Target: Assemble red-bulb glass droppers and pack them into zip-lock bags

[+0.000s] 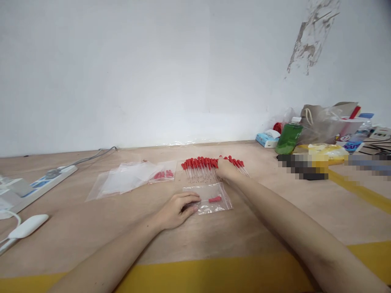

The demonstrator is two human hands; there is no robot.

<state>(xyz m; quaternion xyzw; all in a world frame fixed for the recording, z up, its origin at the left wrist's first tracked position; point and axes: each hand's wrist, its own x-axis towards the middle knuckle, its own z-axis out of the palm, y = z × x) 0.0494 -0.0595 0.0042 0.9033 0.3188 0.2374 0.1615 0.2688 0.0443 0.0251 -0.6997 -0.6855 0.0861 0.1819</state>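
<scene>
My left hand (180,208) lies with fingers stretched out over the left side of a clear zip bag (226,202). Inside that bag a dropper with a red bulb (215,199) lies sideways. Farther back, a row of glass droppers with red bulbs (198,163) is spread side by side on the table. My right hand (225,169) reaches into the right part of this row, its fingers closed around a dropper and partly hidden. Left of the row, a bag with several red-bulbed droppers (169,173) lies by a fanned stack of clear bags (125,179).
A white power strip (45,185) with plugs lies at the left, above a white cable piece (29,226). At the back right stand a tissue pack (267,139), a green bottle (288,136) and plastic bags (320,124). Yellow tape (195,274) runs along the front.
</scene>
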